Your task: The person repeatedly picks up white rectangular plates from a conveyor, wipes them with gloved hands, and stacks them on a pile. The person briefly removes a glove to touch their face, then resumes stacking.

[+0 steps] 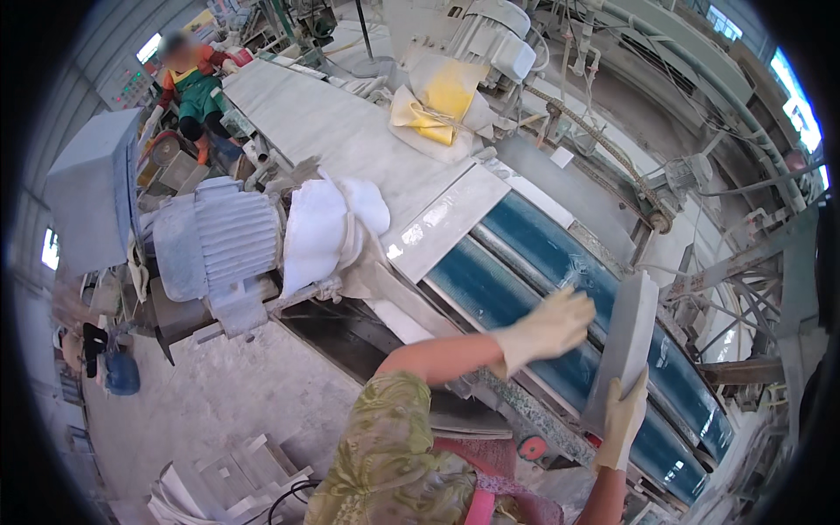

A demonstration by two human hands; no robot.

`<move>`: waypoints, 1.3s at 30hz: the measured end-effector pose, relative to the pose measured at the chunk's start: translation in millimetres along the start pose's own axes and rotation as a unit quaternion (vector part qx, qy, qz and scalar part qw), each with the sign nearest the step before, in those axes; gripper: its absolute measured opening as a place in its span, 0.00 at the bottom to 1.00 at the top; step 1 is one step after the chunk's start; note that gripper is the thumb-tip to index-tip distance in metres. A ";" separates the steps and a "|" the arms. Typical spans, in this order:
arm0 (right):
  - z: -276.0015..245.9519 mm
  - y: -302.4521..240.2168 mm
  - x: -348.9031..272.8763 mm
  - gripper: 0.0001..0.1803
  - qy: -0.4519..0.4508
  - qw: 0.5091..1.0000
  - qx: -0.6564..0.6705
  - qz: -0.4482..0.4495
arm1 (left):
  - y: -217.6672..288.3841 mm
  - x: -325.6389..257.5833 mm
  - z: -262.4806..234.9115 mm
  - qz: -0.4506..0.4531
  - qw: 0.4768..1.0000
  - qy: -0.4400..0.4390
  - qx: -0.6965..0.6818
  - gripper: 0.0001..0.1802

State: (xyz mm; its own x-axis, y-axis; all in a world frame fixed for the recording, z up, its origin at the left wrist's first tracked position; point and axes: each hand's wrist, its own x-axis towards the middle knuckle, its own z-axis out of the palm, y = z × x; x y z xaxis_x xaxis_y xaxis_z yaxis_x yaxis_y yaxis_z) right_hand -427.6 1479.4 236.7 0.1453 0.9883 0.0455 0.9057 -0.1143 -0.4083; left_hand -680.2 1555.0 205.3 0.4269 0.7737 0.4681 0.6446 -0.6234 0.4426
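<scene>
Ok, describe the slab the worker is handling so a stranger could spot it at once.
Find the long conveyor with blue belts running diagonally across the picture. At its near right end, the pale grey tile stands on edge between the gloved left hand and right hand. The other tile lies flat.

place: stone-tile factory | evidence: conveyor belt [534,262], electric motor [214,245], dusty floor [236,394], pipes overhead

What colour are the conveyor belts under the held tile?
Teal-blue belts, clearest in the head view, beneath the grey tile.
</scene>
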 end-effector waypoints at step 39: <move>-1.1 11.3 0.9 0.40 0.022 0.999 0.022 -0.028 | 77.7 -60.1 34.3 0.051 0.985 -0.069 0.147 0.29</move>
State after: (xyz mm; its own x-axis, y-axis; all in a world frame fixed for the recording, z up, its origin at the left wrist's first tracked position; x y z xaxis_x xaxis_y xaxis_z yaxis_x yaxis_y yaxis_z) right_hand -416.8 1478.9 233.1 0.1133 0.9875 0.1094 0.8948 -0.0536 -0.4432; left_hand -634.1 1463.9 185.3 0.5687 0.7289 0.3812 0.7406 -0.6554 0.1484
